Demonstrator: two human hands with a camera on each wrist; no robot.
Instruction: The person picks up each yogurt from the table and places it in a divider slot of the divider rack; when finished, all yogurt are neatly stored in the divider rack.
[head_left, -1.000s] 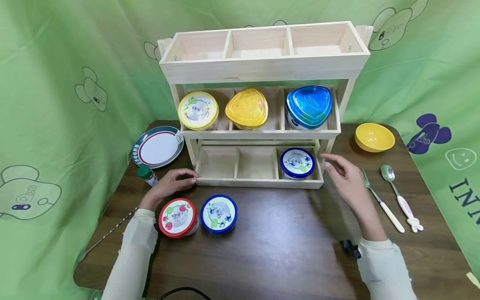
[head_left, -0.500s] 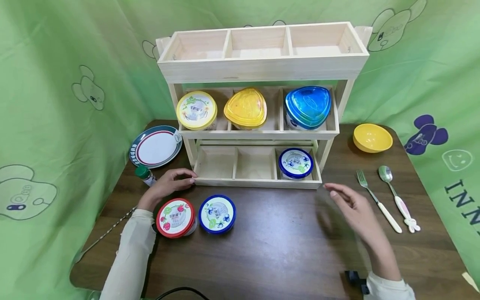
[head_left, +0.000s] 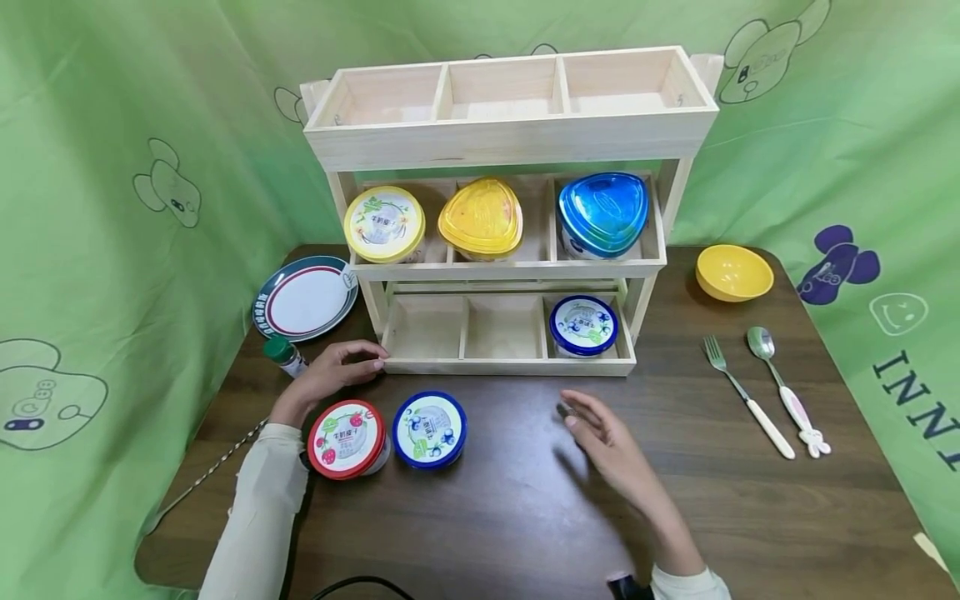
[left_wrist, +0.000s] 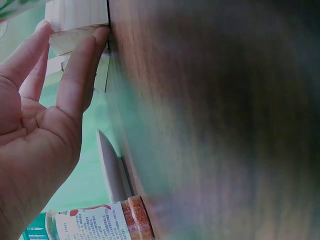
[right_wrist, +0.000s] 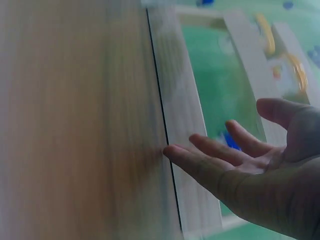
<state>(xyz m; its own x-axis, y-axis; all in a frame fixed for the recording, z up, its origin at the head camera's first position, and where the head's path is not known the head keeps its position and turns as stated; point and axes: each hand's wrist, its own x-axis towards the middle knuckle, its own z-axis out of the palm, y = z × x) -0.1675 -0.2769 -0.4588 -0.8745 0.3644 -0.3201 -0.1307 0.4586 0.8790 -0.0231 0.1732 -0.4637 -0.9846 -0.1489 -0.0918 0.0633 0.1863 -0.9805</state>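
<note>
My left hand (head_left: 330, 372) rests its fingertips at the lower left corner of a three-tier wooden shelf (head_left: 510, 143); in the left wrist view its fingers (left_wrist: 75, 75) are fairly straight against the wood. My right hand (head_left: 615, 446) hangs over the table in front of the shelf, fingers loosely extended, holding nothing. A red-lidded tub (head_left: 347, 439) and a blue-lidded tub (head_left: 429, 429) stand on the table between the hands. Another blue-lidded tub (head_left: 583, 325) sits in the bottom tier's right compartment. The middle tier bears a round yellow-lidded tub (head_left: 385, 223), a triangular yellow-lidded one (head_left: 482, 218) and a triangular blue-lidded one (head_left: 603, 214).
Left of the shelf lie a plate (head_left: 307, 297) and a green-capped spice jar (head_left: 285, 356). On the right are a yellow bowl (head_left: 735, 273), a fork (head_left: 750, 400) and a spoon (head_left: 789, 396). A black cable (head_left: 363, 579) crosses the table's front edge.
My right hand has left the shelf's lower right corner and moved toward me and left over the table. The left hand keeps its place at the shelf's left corner.
</note>
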